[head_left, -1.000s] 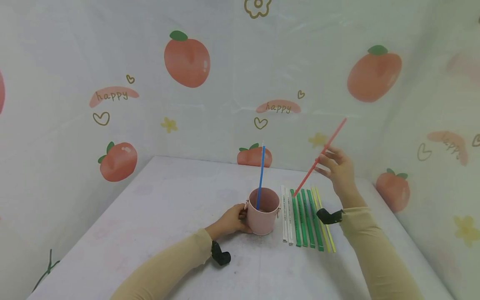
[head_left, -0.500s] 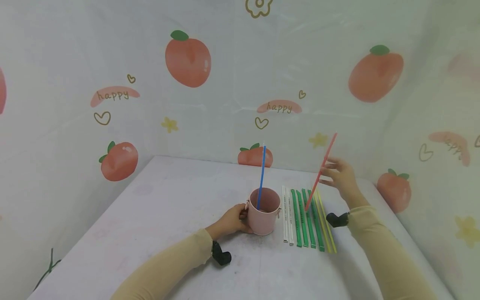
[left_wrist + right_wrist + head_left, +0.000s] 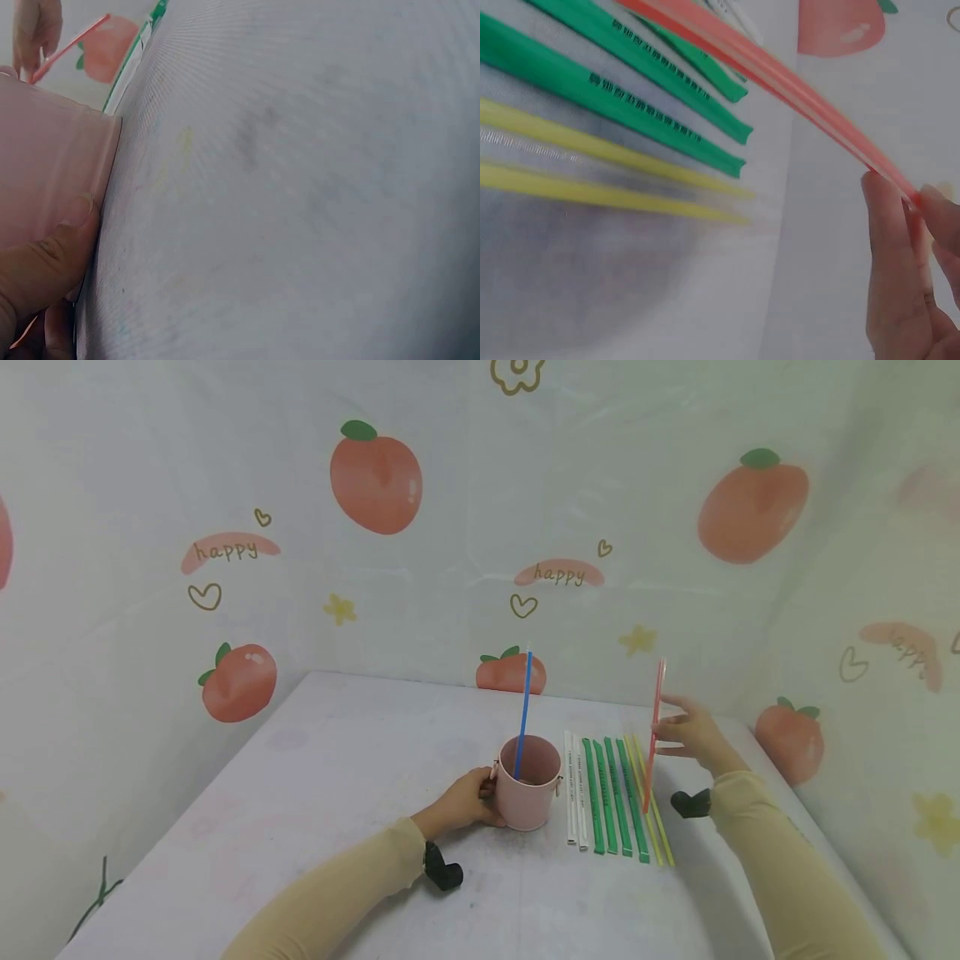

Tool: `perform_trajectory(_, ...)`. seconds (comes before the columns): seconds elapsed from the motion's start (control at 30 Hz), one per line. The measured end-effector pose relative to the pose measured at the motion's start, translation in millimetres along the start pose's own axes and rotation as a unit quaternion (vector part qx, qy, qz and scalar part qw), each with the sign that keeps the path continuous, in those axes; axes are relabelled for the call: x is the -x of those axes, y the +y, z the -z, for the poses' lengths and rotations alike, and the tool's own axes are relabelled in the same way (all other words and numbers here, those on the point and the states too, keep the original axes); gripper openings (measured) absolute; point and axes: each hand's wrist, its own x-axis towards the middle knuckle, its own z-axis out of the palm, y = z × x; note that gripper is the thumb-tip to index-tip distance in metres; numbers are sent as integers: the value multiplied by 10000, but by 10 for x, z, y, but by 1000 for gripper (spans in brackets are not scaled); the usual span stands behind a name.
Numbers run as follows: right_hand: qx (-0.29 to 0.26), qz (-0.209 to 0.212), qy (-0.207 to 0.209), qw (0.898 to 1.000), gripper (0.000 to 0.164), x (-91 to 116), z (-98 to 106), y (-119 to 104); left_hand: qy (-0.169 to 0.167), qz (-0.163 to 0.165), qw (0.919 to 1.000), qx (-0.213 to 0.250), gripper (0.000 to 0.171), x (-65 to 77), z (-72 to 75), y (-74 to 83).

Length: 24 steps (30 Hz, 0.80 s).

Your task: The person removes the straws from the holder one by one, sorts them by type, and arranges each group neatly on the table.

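A small pink bucket stands upright on the table, with a blue straw leaning in it. My left hand holds the bucket's left side; its thumb lies against the wall in the left wrist view. Between thumb and fingers, my right hand pinches a red straw near its middle. That straw is nearly upright, its lower end over the yellow straws; touching or apart, I cannot tell. In the right wrist view, the red straw passes above several green-wrapped straws.
Right of the bucket, white-wrapped straws, green-wrapped ones and yellow ones lie side by side in a row. A peach-printed white cloth hangs behind the table. Black wrist cameras sit on both sleeves.
My right hand has moved right and down with the red straw, which has turned from slanted to nearly upright. Its lower end passed from the green straws to the yellow ones. The left hand stays put.
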Motion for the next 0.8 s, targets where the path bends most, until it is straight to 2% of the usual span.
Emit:
perform_trajectory(0.1,240,-270,-152,9992,77,-7,50,68,-11,-18,10000,-6,72,4,2,1)
perform_trajectory(0.33,659,-1043,-216,9921,78,31,118,201,-66,-149,9999,42,74,9,-4,-3)
perform_trajectory(0.6,908,-1307,-341,9867,76,86,147,350,-45,-143,9999,47,76,9,-4,2)
perform_trajectory(0.8,1012,-1302,-377,9856,72,118,149,473,-48,-121,9999,60,75,5,-5,0)
